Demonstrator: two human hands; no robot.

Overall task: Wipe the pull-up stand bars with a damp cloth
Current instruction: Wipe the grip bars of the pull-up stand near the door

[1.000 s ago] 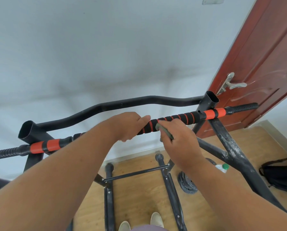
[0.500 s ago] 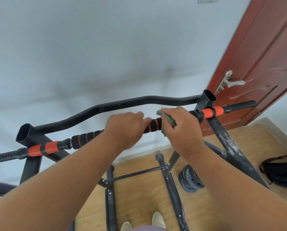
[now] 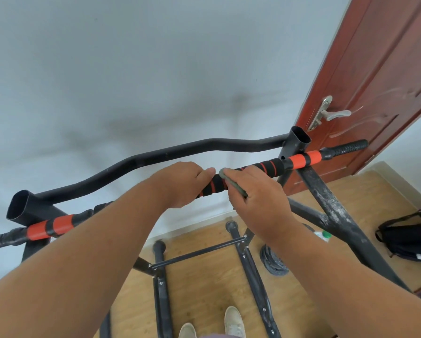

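Here, at the top of a pull-up stand:
Right hand: the right hand (image 3: 256, 196) curls over the padded front bar (image 3: 265, 167), fingers pinching a grey-green cloth (image 3: 231, 182) against the foam.
Cloth: folded small, pressed on the bar's middle stretch, mostly hidden under the fingers.
Left hand: the left hand (image 3: 180, 184) wraps the same bar just left of the cloth, thumb tip nearly touching it.
Front bar: black foam with orange bands, running from lower left to upper right.
Rear bar: a curved black bar (image 3: 155, 154) lies farther off, against the pale wall (image 3: 131, 69).
Frame: scuffed black uprights (image 3: 331, 208) slope down on the right; base rails (image 3: 253, 267) cross the wooden floor (image 3: 204, 284) below.
Surroundings: a red-brown door (image 3: 387, 69) with a metal handle (image 3: 331, 114) stands far right; weight plates (image 3: 273, 262) and a black bag (image 3: 409, 237) rest on the floor; pale shoes (image 3: 234, 323) show at the near edge.
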